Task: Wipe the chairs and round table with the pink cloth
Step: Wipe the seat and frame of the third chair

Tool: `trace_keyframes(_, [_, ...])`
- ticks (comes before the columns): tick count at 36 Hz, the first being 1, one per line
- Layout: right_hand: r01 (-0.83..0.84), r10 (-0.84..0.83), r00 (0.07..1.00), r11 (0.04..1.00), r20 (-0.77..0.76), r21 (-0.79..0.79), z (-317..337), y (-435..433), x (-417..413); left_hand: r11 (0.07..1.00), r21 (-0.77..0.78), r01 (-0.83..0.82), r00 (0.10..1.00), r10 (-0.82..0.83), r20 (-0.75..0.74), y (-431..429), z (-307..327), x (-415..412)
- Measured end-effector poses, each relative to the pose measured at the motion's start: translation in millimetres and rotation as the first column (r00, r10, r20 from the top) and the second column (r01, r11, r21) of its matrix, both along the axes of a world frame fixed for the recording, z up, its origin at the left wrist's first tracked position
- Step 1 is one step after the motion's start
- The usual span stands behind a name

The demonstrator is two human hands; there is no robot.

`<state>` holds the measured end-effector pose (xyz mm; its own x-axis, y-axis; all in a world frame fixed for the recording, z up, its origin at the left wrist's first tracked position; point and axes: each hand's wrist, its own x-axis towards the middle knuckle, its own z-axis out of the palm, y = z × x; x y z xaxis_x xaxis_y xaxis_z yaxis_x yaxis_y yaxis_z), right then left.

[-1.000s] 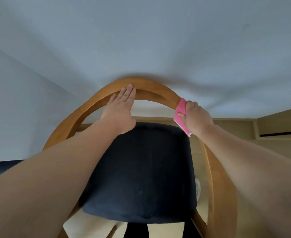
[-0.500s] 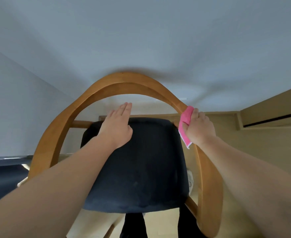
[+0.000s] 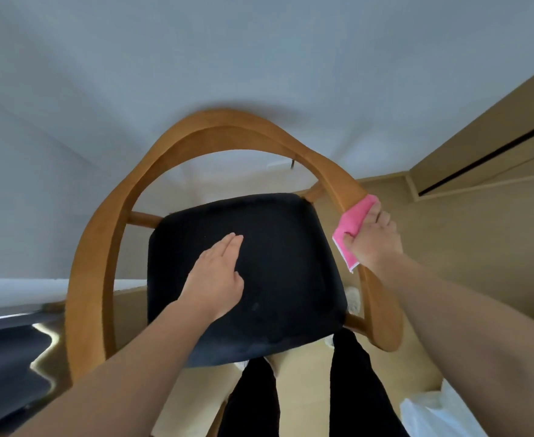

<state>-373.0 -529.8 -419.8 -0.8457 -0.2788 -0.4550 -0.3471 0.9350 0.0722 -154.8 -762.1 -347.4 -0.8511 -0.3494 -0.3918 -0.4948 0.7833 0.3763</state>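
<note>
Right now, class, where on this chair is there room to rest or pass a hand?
Free: the seat cushion right of the left hand, and the gap between cushion and curved back rail. Crowded: the right armrest, where the right hand grips the pink cloth.

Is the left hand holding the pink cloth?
No, the right hand grips the pink cloth against the wooden armrest; the left hand is empty.

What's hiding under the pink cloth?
The folded pink cloth lies over the curved brown wooden chair arm, and the right hand grips it there. Wood shows above and below the cloth; the stretch beneath it is covered.
</note>
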Motion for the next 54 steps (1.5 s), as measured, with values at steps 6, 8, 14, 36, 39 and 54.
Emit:
trace_keyframes(6, [0.041, -0.041, 0.999, 0.999, 0.008, 0.016, 4, 32, 39, 0.999, 0.024, 0.027, 0.999, -0.027, -0.019, 20, 7, 25])
trace_keyframes(8, [0.040, -0.041, 0.999, 0.999, 0.018, 0.017, 6, 39, 47, 1.000, 0.022, 0.006, 1.000, -0.006, -0.030, 29, 13, 32])
trace_keyframes(14, [0.080, -0.077, 0.995, 0.996, 0.066, -0.042, 13, 57, 69, 0.994, 0.029, -0.109, 0.993, 0.110, -0.032, 69, 30, 64])
trace_keyframes(36, [0.503, -0.451, 0.783, 0.864, 0.428, -0.011, 68, 100, 166, 0.920, 0.095, -0.380, 0.924, 0.381, 0.008, 139, 97, 206])
trace_keyframes(39, [0.386, -0.287, 0.883, 0.895, 0.371, -0.225, 93, 111, 183, 0.927, 0.113, -0.358, 0.932, 0.363, -0.024, 132, 107, 211])
trace_keyframes(54, [-0.007, 0.500, 0.745, 0.667, 0.441, -0.745, 238, 11, 279, 0.971, 0.231, 0.062, 0.954, 0.011, -0.301, 99, 168, 193])
